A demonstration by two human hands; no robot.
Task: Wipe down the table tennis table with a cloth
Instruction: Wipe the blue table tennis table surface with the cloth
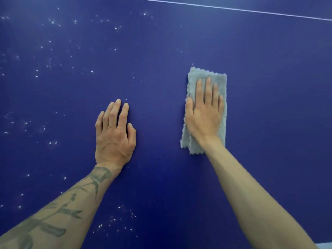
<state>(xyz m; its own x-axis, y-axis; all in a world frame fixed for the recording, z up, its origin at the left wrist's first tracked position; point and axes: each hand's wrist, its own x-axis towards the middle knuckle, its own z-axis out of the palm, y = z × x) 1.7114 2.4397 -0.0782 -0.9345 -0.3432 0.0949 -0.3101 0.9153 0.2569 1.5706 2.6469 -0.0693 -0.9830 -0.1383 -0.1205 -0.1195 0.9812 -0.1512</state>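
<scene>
The dark blue table tennis table (161, 51) fills the view. A folded grey cloth (221, 81) lies flat on it right of centre. My right hand (204, 114) presses down on the cloth with straight fingers, covering its middle. My left hand (115, 135) rests flat on the bare table surface to the left of the cloth, fingers straight, holding nothing.
White specks and dust marks (52, 21) are scattered over the left part of the table and near the bottom centre (115, 220). A thin white line (233, 9) runs across the top right. A pale strip shows at the bottom right corner (325, 246).
</scene>
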